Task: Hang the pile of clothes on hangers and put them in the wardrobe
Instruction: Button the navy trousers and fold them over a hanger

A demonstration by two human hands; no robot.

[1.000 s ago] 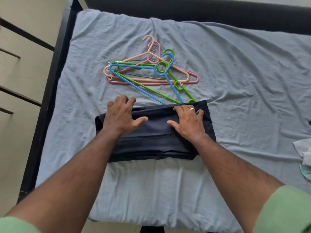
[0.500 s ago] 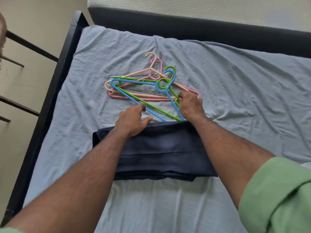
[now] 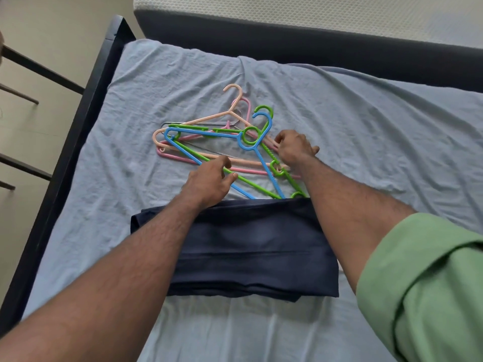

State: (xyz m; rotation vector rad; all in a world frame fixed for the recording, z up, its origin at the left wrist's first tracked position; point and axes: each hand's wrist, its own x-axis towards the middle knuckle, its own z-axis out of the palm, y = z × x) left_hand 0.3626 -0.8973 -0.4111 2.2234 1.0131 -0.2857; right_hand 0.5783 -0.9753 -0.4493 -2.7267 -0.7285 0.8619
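Several hangers [image 3: 222, 142] are heaped mid-bed, long axes running left to right, just beyond the folded garment [image 3: 251, 246]. The right hand [image 3: 295, 148] is nearer, fingers curled at their right ends; the left hand [image 3: 211, 182] hovers, loosely spread.

A folded garment [image 3: 251, 246] lies on the bed [image 3: 366, 121], nearest the viewer. Behind it sits a tangle of hangers [image 3: 217, 142], partly tucked under its far edge. Both hands rest among the hangers.
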